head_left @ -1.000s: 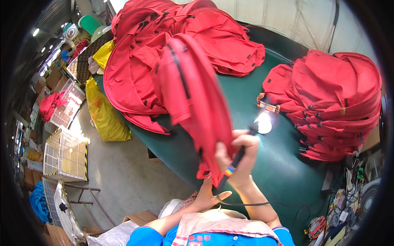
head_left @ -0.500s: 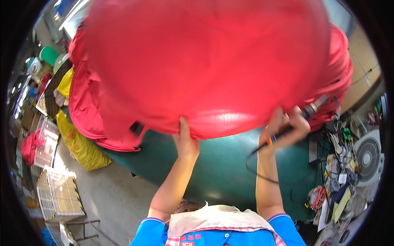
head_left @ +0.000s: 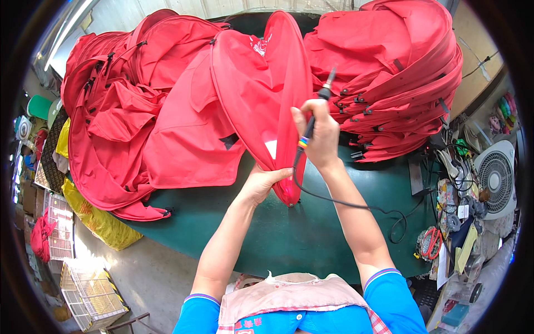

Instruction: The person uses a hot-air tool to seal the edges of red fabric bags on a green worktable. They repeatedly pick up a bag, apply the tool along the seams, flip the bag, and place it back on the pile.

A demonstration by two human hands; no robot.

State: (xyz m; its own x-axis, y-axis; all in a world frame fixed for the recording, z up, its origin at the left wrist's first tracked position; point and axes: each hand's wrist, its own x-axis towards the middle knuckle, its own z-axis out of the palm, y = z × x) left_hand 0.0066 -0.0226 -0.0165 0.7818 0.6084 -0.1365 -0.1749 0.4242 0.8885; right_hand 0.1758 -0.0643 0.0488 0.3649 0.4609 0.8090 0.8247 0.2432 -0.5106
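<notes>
Red cloth (head_left: 236,83) has swung down since half a second ago; now folded narrow over the green bench (head_left: 278,245), between left pile (head_left: 105,128) and right pile (head_left: 389,72). Left hand (head_left: 260,185) pinches its lower end. Right hand (head_left: 324,133) grips soldering iron (head_left: 324,92), tip up; cord (head_left: 356,206) trails rightward.

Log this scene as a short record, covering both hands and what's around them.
Left hand: holding the narrow lower end of a red fabric piece
Right hand: gripping a corded pen-shaped tool, metal tip upward
Work surface: dark green table
Table, left: loose red fabric heap
Table, right: stacked red fabric pieces
Far right: fan
Lower left: wire crate
</notes>
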